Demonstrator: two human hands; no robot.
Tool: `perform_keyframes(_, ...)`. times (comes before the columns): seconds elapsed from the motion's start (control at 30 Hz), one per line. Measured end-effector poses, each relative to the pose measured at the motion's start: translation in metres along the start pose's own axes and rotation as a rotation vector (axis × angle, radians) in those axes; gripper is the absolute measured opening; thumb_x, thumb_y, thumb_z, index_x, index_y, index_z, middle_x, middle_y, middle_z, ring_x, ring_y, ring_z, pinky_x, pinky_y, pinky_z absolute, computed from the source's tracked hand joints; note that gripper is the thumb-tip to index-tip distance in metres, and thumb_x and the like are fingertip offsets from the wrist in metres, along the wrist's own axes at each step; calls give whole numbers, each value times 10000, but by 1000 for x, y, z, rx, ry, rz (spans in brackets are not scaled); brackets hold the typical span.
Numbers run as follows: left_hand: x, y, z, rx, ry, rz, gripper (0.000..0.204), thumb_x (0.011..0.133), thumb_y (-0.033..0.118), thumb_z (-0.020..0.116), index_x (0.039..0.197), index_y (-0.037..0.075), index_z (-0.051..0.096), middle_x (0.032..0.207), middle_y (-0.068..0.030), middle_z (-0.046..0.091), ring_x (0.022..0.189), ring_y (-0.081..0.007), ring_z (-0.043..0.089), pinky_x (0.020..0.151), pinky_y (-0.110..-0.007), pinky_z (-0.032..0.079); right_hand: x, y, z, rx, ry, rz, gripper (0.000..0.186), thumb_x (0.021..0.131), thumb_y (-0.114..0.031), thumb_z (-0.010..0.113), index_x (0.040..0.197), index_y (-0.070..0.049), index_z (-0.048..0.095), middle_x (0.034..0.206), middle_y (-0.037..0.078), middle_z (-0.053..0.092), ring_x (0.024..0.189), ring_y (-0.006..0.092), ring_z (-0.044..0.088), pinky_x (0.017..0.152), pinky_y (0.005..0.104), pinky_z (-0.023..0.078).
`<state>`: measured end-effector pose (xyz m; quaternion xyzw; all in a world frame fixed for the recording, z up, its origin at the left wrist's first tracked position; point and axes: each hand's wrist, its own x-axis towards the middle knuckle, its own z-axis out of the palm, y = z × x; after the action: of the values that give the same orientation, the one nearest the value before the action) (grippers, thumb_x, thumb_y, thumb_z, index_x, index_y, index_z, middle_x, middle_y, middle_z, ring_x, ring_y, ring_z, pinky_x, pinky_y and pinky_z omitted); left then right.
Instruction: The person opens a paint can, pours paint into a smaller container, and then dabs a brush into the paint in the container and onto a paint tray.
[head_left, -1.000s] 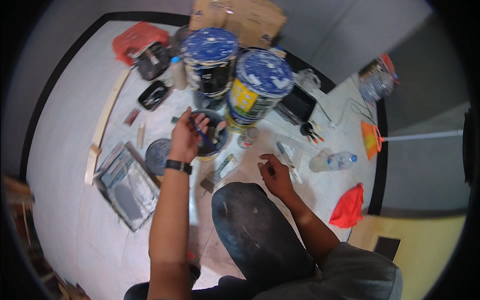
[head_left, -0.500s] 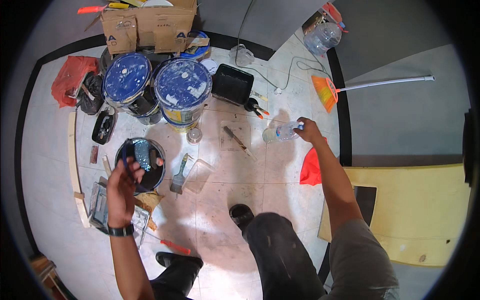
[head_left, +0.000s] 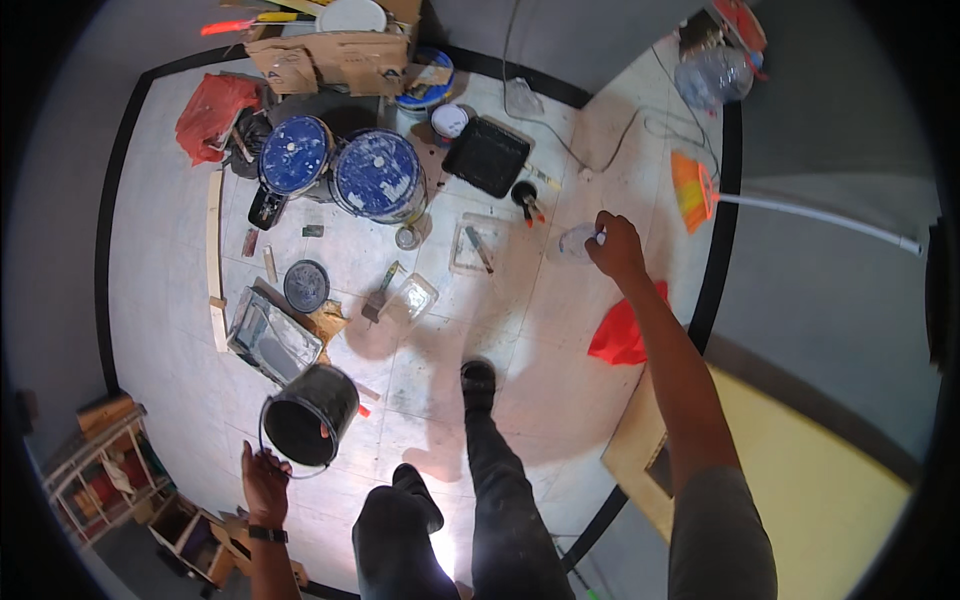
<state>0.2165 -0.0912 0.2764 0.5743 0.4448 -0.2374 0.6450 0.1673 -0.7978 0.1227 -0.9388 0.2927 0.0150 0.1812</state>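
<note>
My left hand (head_left: 264,488) is closed round the wire handle of a black bucket (head_left: 335,392), which tips with its dark mouth toward me. A small reddish bit shows inside the rim. Out to the right, my right hand (head_left: 617,248) grips a clear plastic bottle (head_left: 574,243) at its capped end. The bottle hangs low over the floor tiles. Beyond the bucket lie a round grey-black disc (head_left: 306,287) and a paint-smeared tray (head_left: 273,338). A wide paintbrush (head_left: 378,298) rests beside a clear plastic container (head_left: 412,298).
Two large blue-lidded buckets (head_left: 378,172) stand at the back left, near a cardboard box (head_left: 340,62). A black paint tray (head_left: 487,156) lies farther back. A red cloth (head_left: 622,328), an orange broom (head_left: 690,190) and a yellow board (head_left: 790,470) are rightward.
My left hand has brought the bucket from beside the tray toward me and tipped it, uncovering the round disc. My right hand still holds the bottle. The view has shifted and turned.
</note>
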Motion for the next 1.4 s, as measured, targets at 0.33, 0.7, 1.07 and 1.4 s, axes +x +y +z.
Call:
perform_keyframes(0.33, 7, -195, -53, 280, 334, -69, 451, 1017, 519, 600, 864, 96, 630, 690, 24, 517, 585, -102, 475, 502, -295, 386, 178, -145, -136, 100, -12, -305, 244, 689, -110, 773, 853, -25, 613, 829, 211, 649, 813, 406, 647, 732, 451, 521)
perform_keyframes(0.7, 5, -244, -152, 170, 283, -323, 439, 1032, 473, 552, 1125, 52, 635, 881, -84, 648, 716, -180, 623, 619, -312, 517, 351, -212, 9, 141, 200, -360, 200, 673, -88, 756, 798, 4, 629, 810, 251, 655, 831, 448, 656, 748, 496, 521)
perform_keyframes(1.07, -20, -212, -41, -99, 486, -155, 247, 1071, 217, 495, 829, 173, 520, 712, 58, 435, 624, -106, 399, 625, -300, 414, 435, -194, 158, -35, 84, -220, 203, 785, -36, 658, 978, 10, 696, 1022, 300, 673, 1032, 489, 638, 913, 530, 523)
perform_keyframes(1.4, -15, -112, 51, -177, 538, -362, 405, 1097, 391, 506, 749, 199, 431, 586, 80, 321, 506, -98, 265, 489, -294, 291, 409, -144, 162, -85, -85, -120, 617, 868, -96, 667, 1459, -59, 490, 1356, 309, 546, 1143, 459, 608, 957, 513, 536)
